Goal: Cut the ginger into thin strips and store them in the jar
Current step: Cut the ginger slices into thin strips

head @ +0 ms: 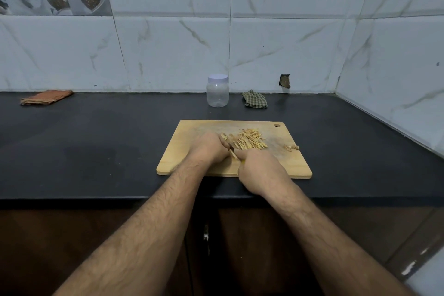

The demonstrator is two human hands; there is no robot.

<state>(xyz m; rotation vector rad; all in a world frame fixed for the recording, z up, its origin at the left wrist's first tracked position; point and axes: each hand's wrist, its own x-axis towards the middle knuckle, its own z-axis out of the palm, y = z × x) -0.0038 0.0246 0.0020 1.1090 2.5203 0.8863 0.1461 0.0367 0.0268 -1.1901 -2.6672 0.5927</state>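
Note:
A wooden cutting board point(189, 151) lies on the black counter. A heap of thin yellow ginger strips point(252, 141) sits on its far middle. My left hand point(209, 149) holds down a small piece of ginger point(224, 137) with curled fingers, just left of the strips. My right hand point(260, 170) grips a knife whose handle is hidden in the fist; only a short stretch of blade point(232, 149) shows between the two hands. A clear plastic jar point(217, 94) with a pale lilac lid on it stands behind the board near the wall.
A few ginger scraps point(292, 147) lie near the board's right edge. A green checked cloth point(255, 99) is right of the jar; an orange striped cloth point(45, 97) lies far left. Tiled walls close the back and the right side. The counter's front edge runs under my wrists.

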